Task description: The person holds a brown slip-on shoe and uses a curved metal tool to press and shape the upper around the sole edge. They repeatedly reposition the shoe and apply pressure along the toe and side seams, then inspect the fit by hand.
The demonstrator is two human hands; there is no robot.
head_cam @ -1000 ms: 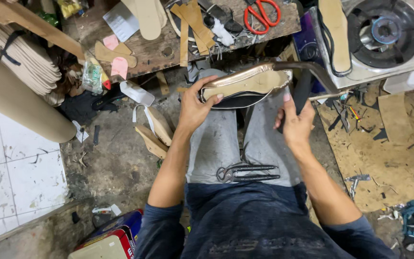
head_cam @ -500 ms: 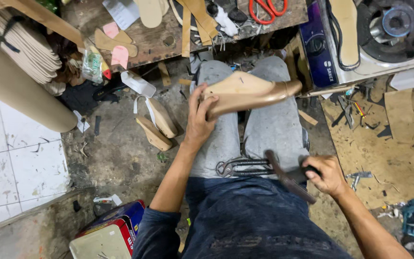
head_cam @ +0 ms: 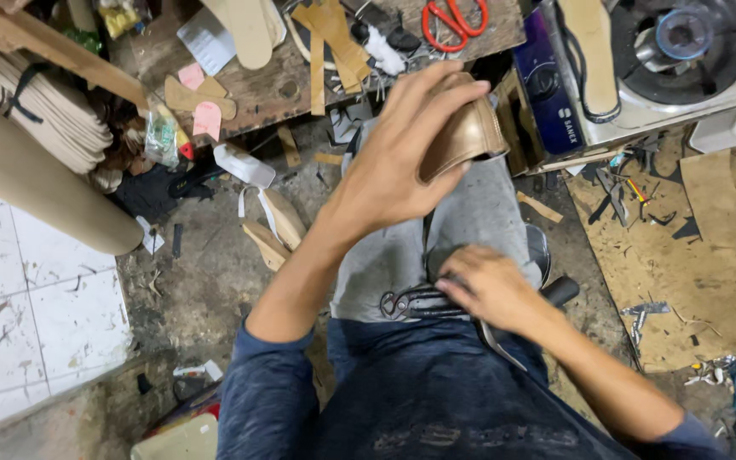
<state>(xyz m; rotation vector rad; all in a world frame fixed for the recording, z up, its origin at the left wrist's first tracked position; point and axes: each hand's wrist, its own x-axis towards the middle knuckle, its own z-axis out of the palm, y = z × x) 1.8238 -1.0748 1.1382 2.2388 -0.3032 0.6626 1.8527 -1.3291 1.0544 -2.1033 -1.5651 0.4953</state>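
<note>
My left hand (head_cam: 393, 162) is raised over my knees and grips a bronze shoe upper (head_cam: 468, 136) from above, fingers spread across it. My right hand (head_cam: 487, 290) rests low on my lap, its fingers curled over the handles of dark metal pincers (head_cam: 402, 302) lying on my grey trousers. A dark-handled tool (head_cam: 560, 291) sticks out from under that hand toward the right, with its metal end showing below the wrist.
A cluttered wooden bench (head_cam: 257, 94) lies ahead with red scissors (head_cam: 453, 19) and cut insole pieces. At the right stand a gas stove (head_cam: 683, 51) and a floor board (head_cam: 683, 255); at the left, a cardboard roll (head_cam: 27, 179) and stacked insoles (head_cam: 53, 111).
My left hand has turned the shoe and lifted it closer to the camera. My right hand brought the dark tool down to my lap and now lies over the pincers.
</note>
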